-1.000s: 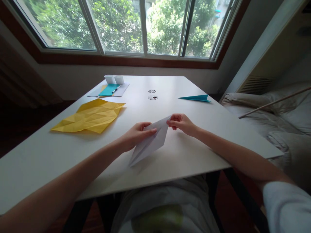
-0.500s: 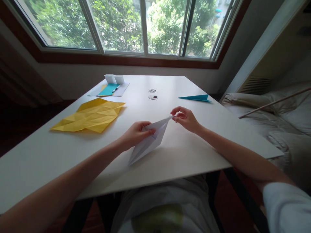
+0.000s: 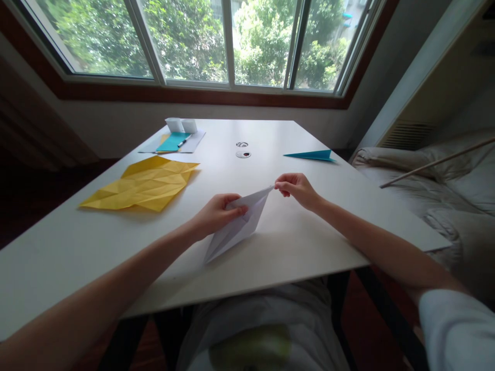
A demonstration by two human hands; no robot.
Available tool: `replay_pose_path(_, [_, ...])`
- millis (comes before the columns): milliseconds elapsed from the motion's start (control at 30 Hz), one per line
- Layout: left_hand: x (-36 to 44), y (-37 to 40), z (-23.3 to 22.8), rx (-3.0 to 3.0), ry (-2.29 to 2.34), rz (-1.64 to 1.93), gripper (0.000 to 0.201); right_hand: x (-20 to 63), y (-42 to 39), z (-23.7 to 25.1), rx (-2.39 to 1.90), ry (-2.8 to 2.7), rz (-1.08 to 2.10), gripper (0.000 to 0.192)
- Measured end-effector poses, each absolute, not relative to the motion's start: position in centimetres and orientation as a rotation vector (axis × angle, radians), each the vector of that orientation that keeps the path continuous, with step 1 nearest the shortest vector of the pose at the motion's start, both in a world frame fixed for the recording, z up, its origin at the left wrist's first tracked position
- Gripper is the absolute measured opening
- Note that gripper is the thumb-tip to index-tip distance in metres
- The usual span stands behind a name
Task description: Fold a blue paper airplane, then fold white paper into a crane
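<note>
A folded white sheet of paper is held tilted just over the front part of the white table. My left hand grips its left upper side, thumb on top and fingers behind. At the pointed far tip, my right hand pinches the paper between thumb and fingers. The fingers partly cover the tip, so its exact fold cannot be made out.
A creased yellow sheet lies to the left. Behind it are a teal sheet, a pen and small white folded pieces. A teal paper plane rests at the right. Two round discs sit mid-table.
My right hand has shifted slightly at the paper's tip, its raised index finger now curled down into a closer pinch. My left hand and the paper have hardly moved.
</note>
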State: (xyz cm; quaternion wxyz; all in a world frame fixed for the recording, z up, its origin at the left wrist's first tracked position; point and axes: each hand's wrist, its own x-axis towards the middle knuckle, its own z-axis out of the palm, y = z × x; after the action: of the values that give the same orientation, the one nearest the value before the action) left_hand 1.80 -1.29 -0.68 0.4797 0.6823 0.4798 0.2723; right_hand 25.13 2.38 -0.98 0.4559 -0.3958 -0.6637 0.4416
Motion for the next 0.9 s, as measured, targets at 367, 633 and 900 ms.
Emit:
replay_pose_path(367, [2.03, -1.70, -0.20, 1.538, 1.139, 0.659, 0.039, 24.98, 2.63, -1.66, -0.871, -1.436, 1.451, 0.015])
replay_pose_path(633, [1.96, -1.63, -0.42, 1.476, 1.131, 0.645, 0.037, 25.34, 2.85, -1.49, -0.914, -1.519, 1.277, 0.022])
replay_pose_path(900, [1.91, -1.67, -0.41, 1.501, 1.133, 0.610, 0.039, 25.06, 2.38, -1.14, -0.950, -1.692, 1.084, 0.030])
